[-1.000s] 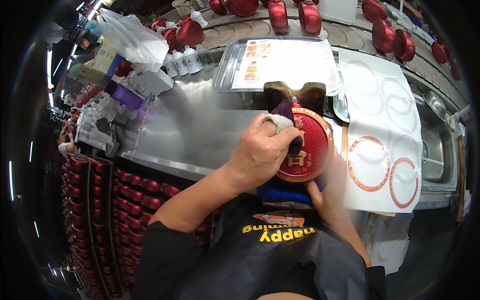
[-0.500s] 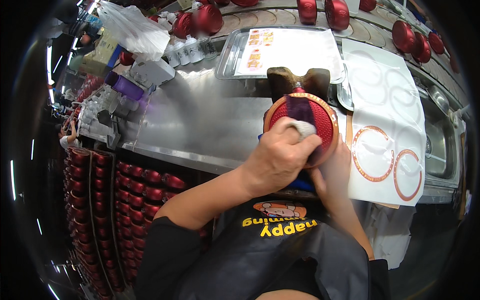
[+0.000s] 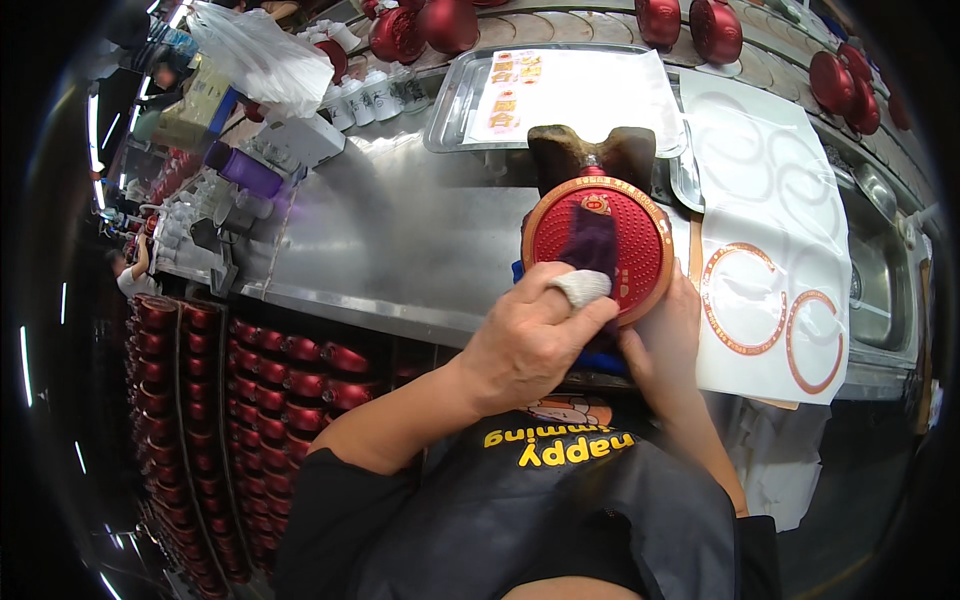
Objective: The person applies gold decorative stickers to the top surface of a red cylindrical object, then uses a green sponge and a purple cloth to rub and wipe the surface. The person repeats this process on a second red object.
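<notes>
A red round bottle (image 3: 645,245) with a dotted face and a gold ring band round its rim is held tilted up. Its neck points away, into the notch of a dark brown, worn stand (image 3: 548,158). My left hand (image 3: 535,335) is closed on a dark purple flat strip (image 3: 592,240), a scraper or folded cloth, laid against the face. A white wrap (image 3: 582,288) shows at its fingers. My right hand (image 3: 672,335) grips the bottle's lower right edge, fingers partly hidden behind it. Near the top of the face sits a small gold emblem (image 3: 597,204).
A metal tray (image 3: 450,125) holding a decal sheet lies beyond the stand. On the right, a white sheet (image 3: 770,220) carries two orange ring decals beside a sink (image 3: 880,300). Red bottles stand on the far conveyor (image 3: 560,35) and in racks (image 3: 270,400) at lower left.
My left hand has drawn the purple strip a little down and left across the face, toward me. The gold emblem now shows. Bottles on the far conveyor have shifted right.
</notes>
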The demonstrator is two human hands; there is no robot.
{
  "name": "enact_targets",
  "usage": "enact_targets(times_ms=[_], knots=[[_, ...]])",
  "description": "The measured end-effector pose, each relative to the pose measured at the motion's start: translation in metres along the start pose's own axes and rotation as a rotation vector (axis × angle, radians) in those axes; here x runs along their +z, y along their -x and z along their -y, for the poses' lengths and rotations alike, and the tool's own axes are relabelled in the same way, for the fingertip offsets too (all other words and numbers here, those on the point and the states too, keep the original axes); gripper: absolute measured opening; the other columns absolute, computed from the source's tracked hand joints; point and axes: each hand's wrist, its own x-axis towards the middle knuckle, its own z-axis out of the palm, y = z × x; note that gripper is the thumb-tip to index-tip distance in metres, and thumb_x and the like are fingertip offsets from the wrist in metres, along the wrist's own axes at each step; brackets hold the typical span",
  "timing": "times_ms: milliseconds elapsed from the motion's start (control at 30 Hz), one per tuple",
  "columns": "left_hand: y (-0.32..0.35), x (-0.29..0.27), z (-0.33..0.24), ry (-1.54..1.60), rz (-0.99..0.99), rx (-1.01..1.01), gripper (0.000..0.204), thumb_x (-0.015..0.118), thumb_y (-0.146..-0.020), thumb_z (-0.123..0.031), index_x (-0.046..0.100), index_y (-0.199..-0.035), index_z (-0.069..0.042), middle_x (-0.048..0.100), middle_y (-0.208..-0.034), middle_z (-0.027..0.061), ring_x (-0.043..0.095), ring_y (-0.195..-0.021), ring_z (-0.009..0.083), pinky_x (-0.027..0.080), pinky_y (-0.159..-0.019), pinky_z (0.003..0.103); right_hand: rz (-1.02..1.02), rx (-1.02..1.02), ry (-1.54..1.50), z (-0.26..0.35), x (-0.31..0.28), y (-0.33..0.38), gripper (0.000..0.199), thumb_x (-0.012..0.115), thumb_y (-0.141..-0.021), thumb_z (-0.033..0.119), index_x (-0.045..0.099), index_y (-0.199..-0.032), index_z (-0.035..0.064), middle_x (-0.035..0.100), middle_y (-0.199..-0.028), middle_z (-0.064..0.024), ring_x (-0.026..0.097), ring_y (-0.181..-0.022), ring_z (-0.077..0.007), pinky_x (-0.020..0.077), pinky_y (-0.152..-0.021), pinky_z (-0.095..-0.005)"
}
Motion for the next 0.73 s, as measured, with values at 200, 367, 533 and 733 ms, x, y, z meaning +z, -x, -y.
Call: enact_targets(times_ms=[200,367,533,733], knots=[[0.006,-0.012,0.004,-0.05,-0.012,-0.135,0.032,0.07,-0.081,0.001,0.073,-0.113,-0.003,0.072,-0.105,0.0156,0.064,-0.103,0.0362,0.057,-0.09,0.042,0.001,0.038,-0.032,0.003,0.002,0.0,0.094,0.088,-0.077,0.014,0.037,-0.151,-0.0129,0.053,-0.139,-0.0298,0.052,-0.128,-0.0465,0.0416,-0.109,-0.0514],[-0.017,0.01,0.007,-0.01,-0.054,-0.009,0.03,0.066,-0.084,-0.004,0.071,-0.113,-0.005,0.07,-0.102,0.0148,0.063,-0.103,0.0337,0.055,-0.093,0.038,0.1,0.111,-0.006,0.001,0.002,-0.004,0.094,0.086,-0.075,0.011,0.037,-0.152,-0.0131,0.053,-0.139,-0.0295,0.052,-0.127,-0.0463,0.0413,-0.109,-0.0516],[-0.012,0.002,0.024,-0.013,-0.087,-0.053,0.033,0.068,-0.082,0.0,0.072,-0.114,-0.006,0.069,-0.101,0.0149,0.064,-0.102,0.0345,0.055,-0.092,0.041,0.054,0.039,-0.038,0.0,0.0,0.0,0.094,0.085,-0.074,0.01,0.037,-0.151,-0.0131,0.053,-0.139,-0.029,0.052,-0.126,-0.0462,0.0406,-0.109,-0.0517],[-0.004,-0.001,0.017,0.008,-0.035,-0.044,0.039,0.076,-0.079,0.001,0.077,-0.117,-0.009,0.073,-0.116,0.0135,0.066,-0.106,0.0356,0.058,-0.091,0.041,-0.003,0.003,-0.058,0.001,0.0,0.0,0.093,0.086,-0.077,0.012,0.036,-0.152,-0.0128,0.053,-0.139,-0.028,0.053,-0.126,-0.0447,0.0406,-0.108,-0.0524]])
